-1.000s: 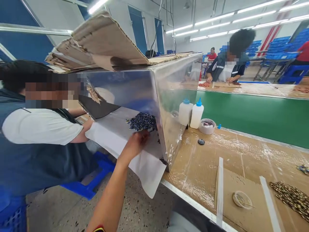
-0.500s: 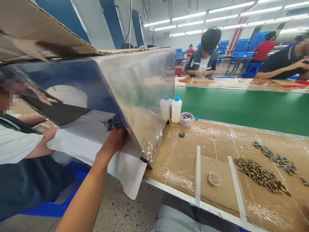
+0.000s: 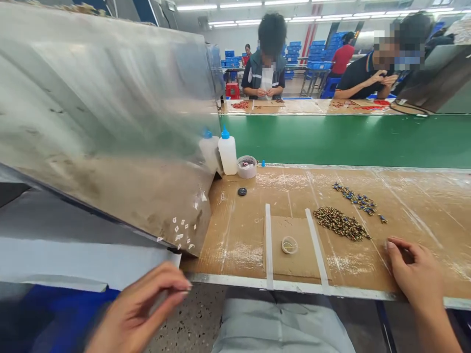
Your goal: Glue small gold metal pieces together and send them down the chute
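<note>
- Head view, left hand (image 3: 147, 309): positioned in front of the near table edge, beside the lower corner of the metal housing (image 3: 110, 122); thumb and fingertips brought together in a narrow pinch; whether a small part is held cannot be told
- Head view, right hand (image 3: 415, 274): resting at the near edge of the cardboard-covered table (image 3: 235, 250), fingers loosely curved, a gap between thumb and fingers, nothing seen in the grasp
- Heap of dark and gold pieces (image 3: 342, 224): on the table, left of the right hand and apart from it
- Blue and gold pieces (image 3: 358, 200): loose row just behind the heap, with a small cluster (image 3: 382, 219) at its near end
- Cardboard pad (image 3: 300, 267): left of the heap, bordered by two pale strips; a small round cup (image 3: 284, 245) stands on it, a thin stick projecting over the rim
- White bottle (image 3: 228, 156): upright, blue nozzle, beside the housing; round tub (image 3: 247, 172) just right of it; black disc (image 3: 242, 191) in front
- White sheet (image 3: 73, 260): extends from beneath the housing
- Green belt (image 3: 331, 137): behind the table, two co-workers seated beyond
</note>
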`<action>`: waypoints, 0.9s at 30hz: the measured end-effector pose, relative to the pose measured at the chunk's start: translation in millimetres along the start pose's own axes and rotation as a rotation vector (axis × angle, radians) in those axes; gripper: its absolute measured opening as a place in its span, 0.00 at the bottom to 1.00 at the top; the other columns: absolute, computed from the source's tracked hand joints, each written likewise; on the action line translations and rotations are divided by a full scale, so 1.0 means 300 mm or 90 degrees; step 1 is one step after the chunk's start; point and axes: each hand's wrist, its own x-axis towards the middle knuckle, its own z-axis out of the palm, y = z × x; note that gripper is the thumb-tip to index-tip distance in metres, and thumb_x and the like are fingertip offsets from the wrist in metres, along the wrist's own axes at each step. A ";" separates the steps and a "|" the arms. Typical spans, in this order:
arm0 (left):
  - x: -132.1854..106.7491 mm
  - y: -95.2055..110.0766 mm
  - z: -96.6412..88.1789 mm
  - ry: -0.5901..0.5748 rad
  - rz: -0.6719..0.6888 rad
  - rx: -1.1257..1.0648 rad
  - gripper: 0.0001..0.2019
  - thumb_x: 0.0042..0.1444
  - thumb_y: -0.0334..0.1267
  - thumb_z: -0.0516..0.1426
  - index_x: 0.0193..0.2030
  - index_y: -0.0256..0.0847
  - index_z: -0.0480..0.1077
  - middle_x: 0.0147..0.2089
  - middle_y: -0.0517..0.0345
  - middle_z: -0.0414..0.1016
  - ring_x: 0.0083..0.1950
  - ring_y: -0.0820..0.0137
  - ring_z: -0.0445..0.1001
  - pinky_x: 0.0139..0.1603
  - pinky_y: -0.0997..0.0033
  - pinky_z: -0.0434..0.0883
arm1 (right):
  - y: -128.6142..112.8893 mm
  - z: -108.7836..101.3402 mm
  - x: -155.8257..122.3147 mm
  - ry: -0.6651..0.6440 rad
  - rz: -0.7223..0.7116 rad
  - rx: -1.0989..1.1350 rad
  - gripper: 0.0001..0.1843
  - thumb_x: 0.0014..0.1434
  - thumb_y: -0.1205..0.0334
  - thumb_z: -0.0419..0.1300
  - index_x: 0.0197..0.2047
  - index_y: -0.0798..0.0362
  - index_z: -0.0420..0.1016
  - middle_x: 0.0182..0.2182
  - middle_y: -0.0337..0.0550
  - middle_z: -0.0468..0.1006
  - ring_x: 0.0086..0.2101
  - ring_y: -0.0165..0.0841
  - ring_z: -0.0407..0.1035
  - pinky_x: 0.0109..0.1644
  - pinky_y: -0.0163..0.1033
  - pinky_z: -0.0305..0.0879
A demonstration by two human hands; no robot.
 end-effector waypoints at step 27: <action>0.196 0.031 0.607 -0.219 -0.066 -0.355 0.07 0.61 0.37 0.58 0.36 0.38 0.76 0.34 0.57 0.75 0.36 0.71 0.72 0.37 0.75 0.69 | -0.648 0.058 -0.189 -0.433 -0.047 0.526 0.10 0.65 0.57 0.59 0.45 0.53 0.75 0.37 0.44 0.77 0.35 0.34 0.71 0.39 0.37 0.66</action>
